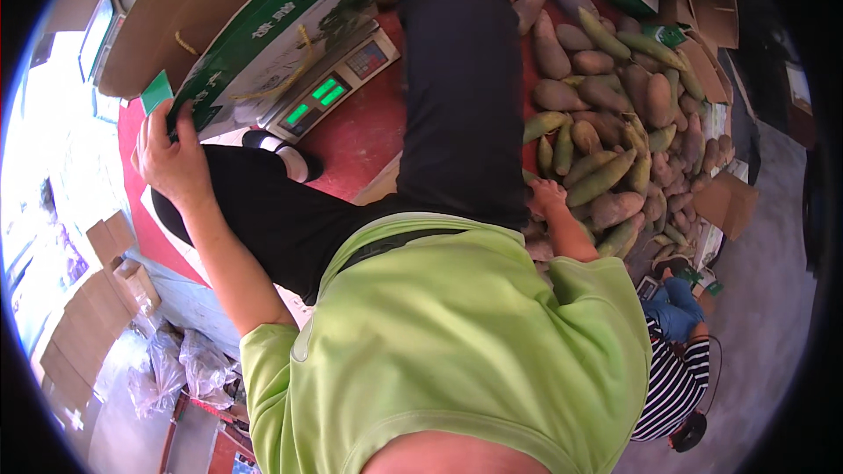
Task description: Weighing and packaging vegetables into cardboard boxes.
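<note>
In the left part of the frame, the lower corner of a green-and-white printed carton (263, 31) is being gripped by the left hand (171, 162), the fingers closed on the flap edge with the thumb pressed against the cardboard. The carton is being held on top of a grey weighing scale (329, 88) (its two green displays are lit), which is resting on red flooring (360, 136) in the upper middle of the picture.

At the centre right, the right hand (546, 197) is being lowered onto a heap of sweet potatoes (615, 114); its fingers are being laid on the tubers at the near edge of the pile, but whether one is being clasped cannot be told, since the fingertips are hidden among them. The heap is spread across the upper right of the frame, well apart from the carton.

Black trousers (457, 79) and a lime-green shirt (457, 333) are being shown through the middle and bottom of the picture. Flattened brown cardboard boxes (92, 298) are being kept at the lower left, with clear plastic bags (189, 369) just beside them. In the lower right, another person in a striped top (672, 382) is being seen near the edge of the pile.
</note>
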The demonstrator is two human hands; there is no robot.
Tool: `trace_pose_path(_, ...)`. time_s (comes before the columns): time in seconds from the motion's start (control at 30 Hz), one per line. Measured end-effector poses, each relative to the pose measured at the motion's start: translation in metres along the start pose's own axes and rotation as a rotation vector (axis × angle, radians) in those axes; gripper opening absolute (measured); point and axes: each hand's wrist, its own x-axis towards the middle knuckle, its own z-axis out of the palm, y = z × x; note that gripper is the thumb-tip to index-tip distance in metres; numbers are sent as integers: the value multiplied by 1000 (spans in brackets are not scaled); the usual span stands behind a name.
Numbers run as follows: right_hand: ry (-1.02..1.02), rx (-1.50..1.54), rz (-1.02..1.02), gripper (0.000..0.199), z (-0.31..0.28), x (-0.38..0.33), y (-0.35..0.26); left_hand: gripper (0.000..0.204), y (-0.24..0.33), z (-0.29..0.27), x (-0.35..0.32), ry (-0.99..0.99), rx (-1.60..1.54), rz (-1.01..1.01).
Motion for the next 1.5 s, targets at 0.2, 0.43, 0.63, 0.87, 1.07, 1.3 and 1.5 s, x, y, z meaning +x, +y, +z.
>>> trace_pose_path(0.2, -48, -285, 7, 72, -1, 9, 14, 15, 4, -3, 0, -10, 3, -22)
trace_pose_path(0.43, -86, -468, -64, 82, -31, -4, -8, 13, 2, -4, -1, -19, -1, -24)
trace_pose_path(0.63, -139, -195, -194, 74, 40, 67, 44, 13, 3, -7, 4, -12, 24, -3)
trace_pose_path(0.87, -117, -135, -202, 66, -73, 19, -30, 11, 4, -10, 1, -6, 17, 0)
trace_pose_path(1.07, 560, 295, -62, 64, -197, -31, -35, 12, 5, -10, 4, -4, -11, 4)
trace_pose_path(1.3, 1110, 767, -599, 56, -354, -96, -95, 12, 6, -12, 5, -30, -30, -21)
trace_pose_path(1.5, 887, 941, -1127, 38, -418, -180, -213, 12, 4, -13, 3, -32, -34, -23)
